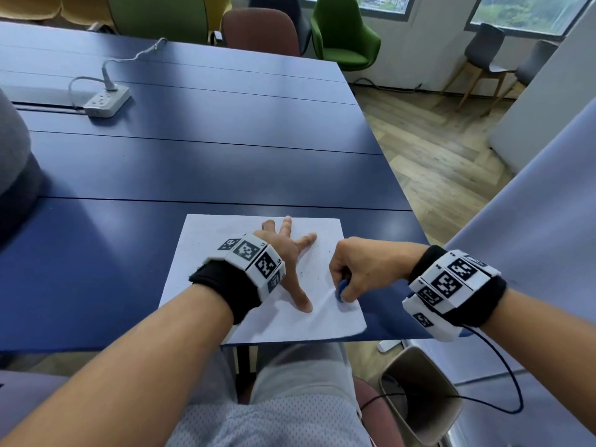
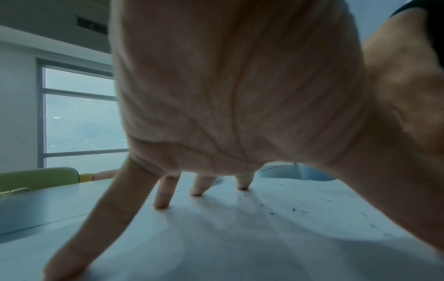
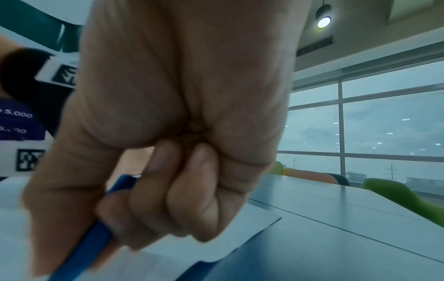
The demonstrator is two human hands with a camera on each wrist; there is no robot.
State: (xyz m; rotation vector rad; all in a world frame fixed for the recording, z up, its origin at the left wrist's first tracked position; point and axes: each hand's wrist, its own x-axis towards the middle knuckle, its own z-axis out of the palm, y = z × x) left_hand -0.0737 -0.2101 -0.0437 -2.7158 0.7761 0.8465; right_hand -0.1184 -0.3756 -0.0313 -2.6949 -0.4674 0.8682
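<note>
A white sheet of paper (image 1: 225, 253) lies on the blue table (image 1: 193, 162) near its front edge. My left hand (image 1: 290, 253) rests on the sheet with fingers spread and straight; in the left wrist view the fingertips (image 2: 163, 199) press the paper (image 2: 240, 247). My right hand (image 1: 358, 272) grips a small blue object (image 1: 341, 290) whose lower end touches the sheet near its front right corner. The right wrist view shows curled fingers (image 3: 180, 190) round the blue object (image 3: 96, 241). Dark crumbs (image 2: 271, 213) are scattered on the paper.
A white power strip (image 1: 106, 101) with its cable lies at the table's far left. A grey sleeve (image 1: 13, 150) juts in at the left edge. Chairs, one green (image 1: 345, 37), stand beyond the table. A waste bin (image 1: 419, 398) stands on the floor to my right.
</note>
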